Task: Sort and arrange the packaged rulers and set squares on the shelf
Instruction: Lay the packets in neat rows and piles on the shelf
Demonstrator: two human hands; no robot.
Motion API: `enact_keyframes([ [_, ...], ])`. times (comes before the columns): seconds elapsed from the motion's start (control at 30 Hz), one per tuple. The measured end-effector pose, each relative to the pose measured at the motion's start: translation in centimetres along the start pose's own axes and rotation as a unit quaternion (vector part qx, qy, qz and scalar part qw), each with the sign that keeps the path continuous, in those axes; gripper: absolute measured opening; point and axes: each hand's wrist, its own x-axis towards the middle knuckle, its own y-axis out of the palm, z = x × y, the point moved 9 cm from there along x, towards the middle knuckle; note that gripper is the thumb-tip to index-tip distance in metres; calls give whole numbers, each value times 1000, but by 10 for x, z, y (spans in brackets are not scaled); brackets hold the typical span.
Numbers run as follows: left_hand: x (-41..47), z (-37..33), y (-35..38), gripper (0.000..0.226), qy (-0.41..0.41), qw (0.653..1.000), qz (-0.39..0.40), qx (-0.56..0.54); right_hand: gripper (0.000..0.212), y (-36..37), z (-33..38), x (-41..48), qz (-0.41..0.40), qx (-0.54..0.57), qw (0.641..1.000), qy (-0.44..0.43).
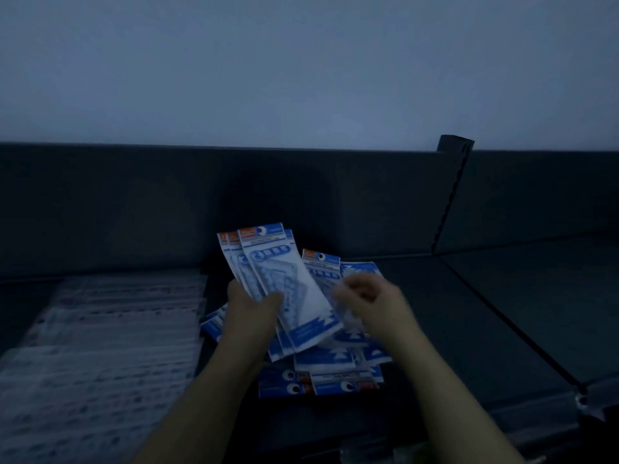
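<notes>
My left hand (249,304) grips a fanned stack of blue-and-white set-square packs (278,279), held upright above the shelf with its thumb across the front pack. My right hand (366,296) is blurred, just right of the stack, with its fingers curled over another pack (321,266) that leans behind. Whether it holds that pack is unclear. Below both hands lies a loose pile of the same packs (335,376), some turned upside down. A flat spread of clear packaged rulers (110,333) covers the shelf at the left.
The dark shelf (469,313) has a low back wall (167,202) and a slotted upright post (452,192) at the right. A seam runs diagonally across the shelf floor to the right of the pile. The light is dim.
</notes>
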Motion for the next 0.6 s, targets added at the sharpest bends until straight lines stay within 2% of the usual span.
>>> enact_keyframes([
  [0.07, 6, -1, -12, 32, -8, 1000, -19, 2, 36, -38, -15, 13, -101, -129, 987, 7],
  [0.13, 10, 0, -19, 33, -18, 1000, -24, -2, 50, -47, -34, 18, -88, -267, 958, 65],
  [0.2, 10, 2, -19, 37, -27, 1000, -16, 2, 57, -44, -48, 19, -47, -299, 945, 127],
  [0.3, 7, 2, -16, 33, -26, 1000, -9, 1, 45, -47, -51, 19, -44, -227, 959, 165],
  [0.47, 5, -1, -12, 35, -24, 1000, 4, -5, 36, -56, -47, 14, -69, -88, 985, 129],
  [0.6, 3, 0, -10, 32, -38, 999, 9, -7, 33, -62, -50, 10, -82, 59, 984, 148],
])
